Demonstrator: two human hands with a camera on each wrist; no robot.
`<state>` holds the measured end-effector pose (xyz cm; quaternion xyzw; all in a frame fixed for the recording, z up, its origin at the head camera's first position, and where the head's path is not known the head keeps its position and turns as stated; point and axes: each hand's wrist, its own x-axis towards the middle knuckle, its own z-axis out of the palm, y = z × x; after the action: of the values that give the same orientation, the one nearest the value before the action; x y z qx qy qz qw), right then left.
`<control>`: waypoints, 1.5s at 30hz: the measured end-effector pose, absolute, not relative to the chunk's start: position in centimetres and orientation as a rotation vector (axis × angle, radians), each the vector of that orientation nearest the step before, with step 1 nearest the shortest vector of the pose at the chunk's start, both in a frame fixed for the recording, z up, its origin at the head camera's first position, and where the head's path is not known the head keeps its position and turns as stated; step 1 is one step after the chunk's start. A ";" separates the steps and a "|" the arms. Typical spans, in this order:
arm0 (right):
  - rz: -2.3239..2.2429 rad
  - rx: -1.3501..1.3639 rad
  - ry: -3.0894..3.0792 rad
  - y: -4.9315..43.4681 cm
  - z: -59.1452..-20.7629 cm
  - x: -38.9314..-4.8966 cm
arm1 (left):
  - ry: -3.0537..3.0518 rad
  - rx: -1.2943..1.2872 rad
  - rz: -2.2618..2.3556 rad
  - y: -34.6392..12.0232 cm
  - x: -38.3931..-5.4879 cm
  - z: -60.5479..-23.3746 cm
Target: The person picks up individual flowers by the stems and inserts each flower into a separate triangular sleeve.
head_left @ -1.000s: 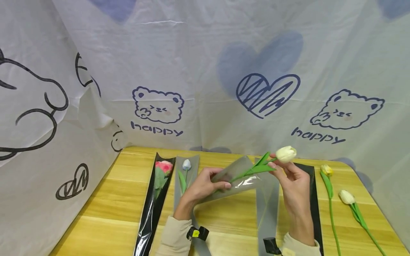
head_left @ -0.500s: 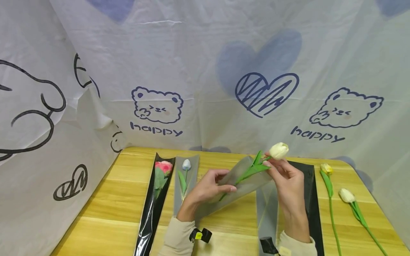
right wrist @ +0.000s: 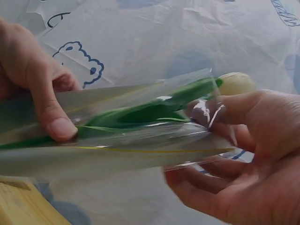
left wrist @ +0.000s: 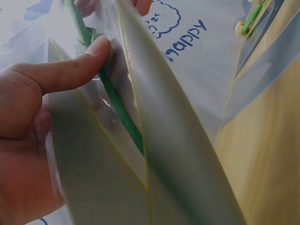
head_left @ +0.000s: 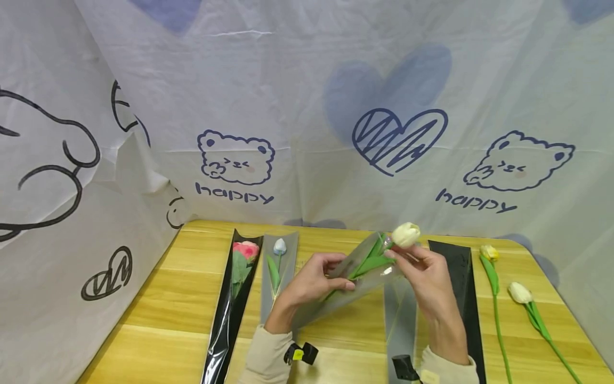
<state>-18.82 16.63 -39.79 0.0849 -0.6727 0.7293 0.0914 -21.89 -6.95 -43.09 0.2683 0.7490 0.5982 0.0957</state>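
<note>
My left hand (head_left: 312, 282) holds a translucent grey flower sleeve (left wrist: 103, 168) with gold lines, thumb on the front. Inside it runs the green stem (left wrist: 121, 105) of a white artificial tulip (head_left: 406, 234), tilted with its bloom up to the right. In the right wrist view the leaves (right wrist: 136, 114) lie inside the clear front, and the bloom (right wrist: 236, 83) sticks out past the mouth. My right hand (head_left: 429, 282) pinches the tulip just below its bloom, at the sleeve's mouth. The lower stem blurs behind the grey film in the left wrist view.
On the wooden table (head_left: 158, 298), a black sleeve (head_left: 218, 336) with a pink flower and a grey sleeve (head_left: 290, 256) with a light-blue tulip lie left. Another grey sleeve (head_left: 400, 325) and a black one (head_left: 453, 261) lie right, beside a yellow tulip (head_left: 489, 254) and another white tulip (head_left: 519, 293).
My right hand has moved left and slightly down with the white tulip, whose stem and leaves have slid deeper into the sleeve. The left hand has shifted slightly right, still gripping the sleeve.
</note>
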 end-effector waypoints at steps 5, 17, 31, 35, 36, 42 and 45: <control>2.096 0.079 -2.033 16.8 -39.5 -18.8 | 2.257 0.856 1.607 -7.7 -21.9 -43.1; 2.050 -0.002 -2.155 18.0 -39.0 -18.5 | 2.230 0.788 1.580 -8.6 -21.9 -43.4; 2.258 0.006 -1.814 17.8 -38.4 -18.2 | 2.102 0.655 1.777 -9.7 -22.6 -44.1; 2.272 0.165 -1.834 17.3 -38.6 -18.3 | 2.009 0.581 1.874 -9.7 -22.5 -43.9; 2.259 0.205 -1.878 17.1 -38.6 -18.3 | 1.990 0.566 1.890 -9.7 -22.5 -43.8; 2.116 0.340 -2.043 15.6 -38.8 -18.4 | 1.898 0.547 1.901 -9.1 -22.1 -43.4; 2.099 0.344 -2.041 15.4 -38.6 -18.3 | 1.868 0.552 1.915 -8.8 -22.1 -43.4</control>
<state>-18.32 15.43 -38.64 0.1160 -0.6891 0.7087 0.0968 -22.10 -8.82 -43.40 0.1979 0.6695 0.6863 0.2038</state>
